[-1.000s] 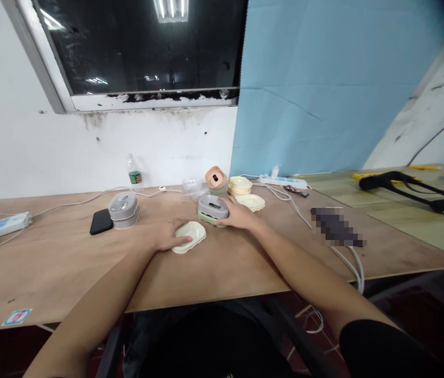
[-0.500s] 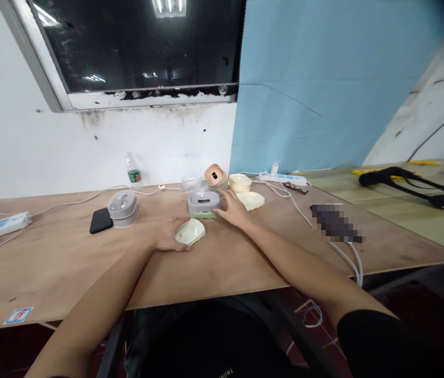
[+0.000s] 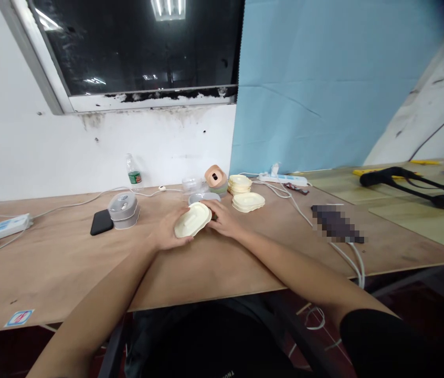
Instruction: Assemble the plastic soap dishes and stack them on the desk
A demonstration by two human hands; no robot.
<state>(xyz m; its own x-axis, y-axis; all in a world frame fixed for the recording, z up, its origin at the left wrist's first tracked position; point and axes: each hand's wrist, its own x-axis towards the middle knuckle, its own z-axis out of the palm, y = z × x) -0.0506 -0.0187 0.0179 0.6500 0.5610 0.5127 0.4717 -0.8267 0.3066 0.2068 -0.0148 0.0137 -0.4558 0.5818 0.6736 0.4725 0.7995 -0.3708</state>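
A shallow cream plastic tray (image 3: 192, 220) is raised off the tabletop and tilted, its hollow side facing me. My left hand (image 3: 167, 231) grips its left edge, thumb along the lower rim. At its right edge, the curled fingers of my right hand (image 3: 224, 220) close against the rim. Just behind the tray is a grey plastic box (image 3: 205, 197); my hands and the tray cover most of it, and a bit of green shows between my right fingers.
Cream trays (image 3: 247, 201) lie at right, with a stack (image 3: 240, 182) behind. An orange-topped box (image 3: 214, 177) stands near the wall. To the left are a grey round-cornered container (image 3: 123, 210), a black phone-like slab (image 3: 101, 222) and a bottle (image 3: 133, 170). Cables and power strips (image 3: 283, 179) cross the table.
My left hand has lifted the cream tray and tilted it up. My right hand has left the grey box's side and come left and nearer, onto the tray's right edge.
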